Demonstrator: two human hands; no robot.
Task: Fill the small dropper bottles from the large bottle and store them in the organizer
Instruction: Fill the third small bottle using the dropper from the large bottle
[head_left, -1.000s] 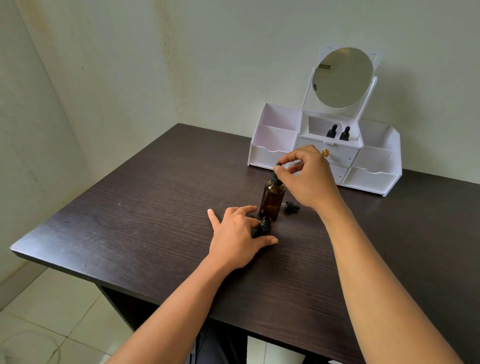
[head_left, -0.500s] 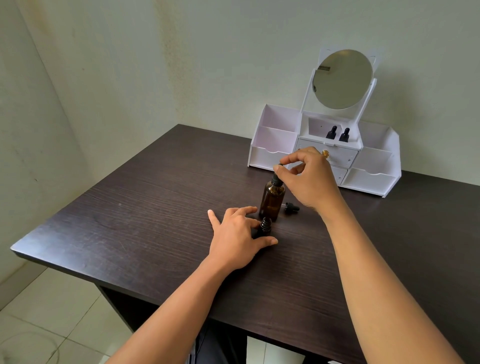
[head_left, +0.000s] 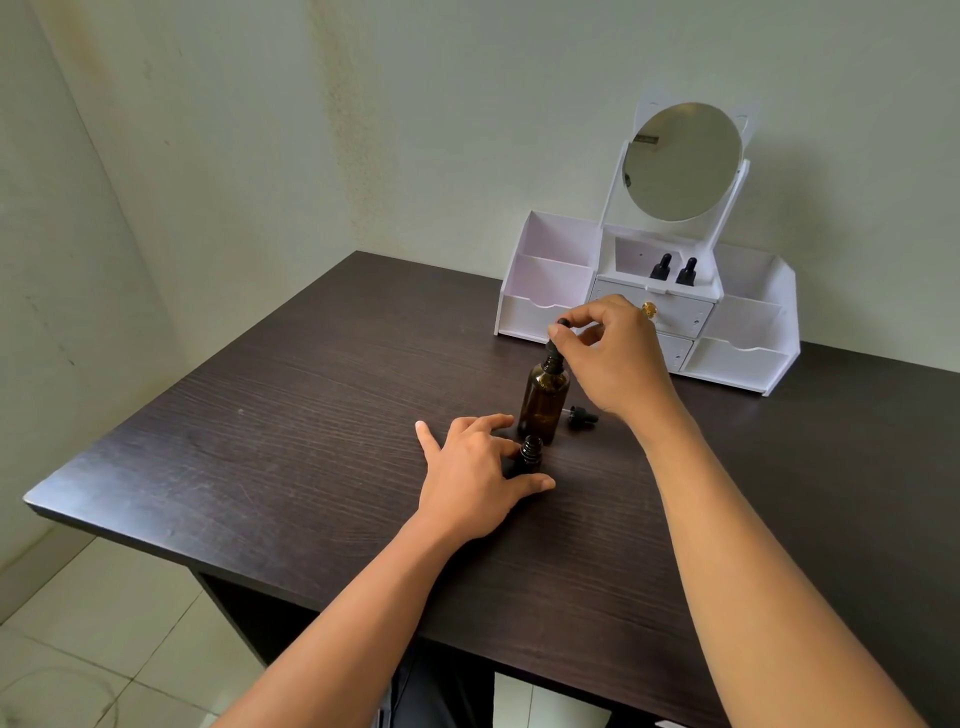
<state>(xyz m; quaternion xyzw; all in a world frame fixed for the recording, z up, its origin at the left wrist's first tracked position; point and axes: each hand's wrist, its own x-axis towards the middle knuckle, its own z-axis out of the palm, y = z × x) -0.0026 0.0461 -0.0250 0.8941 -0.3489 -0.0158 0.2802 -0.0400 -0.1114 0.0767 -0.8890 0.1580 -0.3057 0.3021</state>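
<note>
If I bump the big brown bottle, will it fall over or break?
It might tip: the big brown bottle stands tall on a narrow base, and only the right hand, pinching the dropper in its neck, steadies it. It looks like glass, so probably hard, slippery and breakable. Lying down, its round body would likely roll.

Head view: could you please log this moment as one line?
right hand pinches dropper at large bottle neck | left hand holds small bottle | loose dropper cap beside | two bottles in organizer
</note>
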